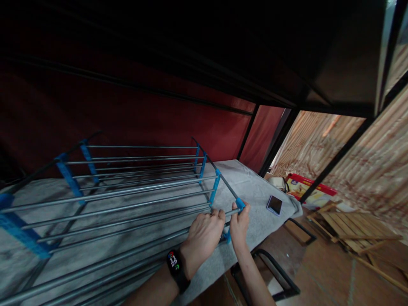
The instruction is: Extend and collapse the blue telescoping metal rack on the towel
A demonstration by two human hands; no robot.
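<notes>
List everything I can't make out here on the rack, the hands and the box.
- Left hand's fingertips: head view, hidden behind its own knuckles.
- Part of the blue plastic joint: head view, covered by the right hand.
- Far-left ends of the nearest grey metal rods: head view, cut off by the picture's edges.
- Small print on the red-and-yellow box: head view, too small and blurred.
</notes>
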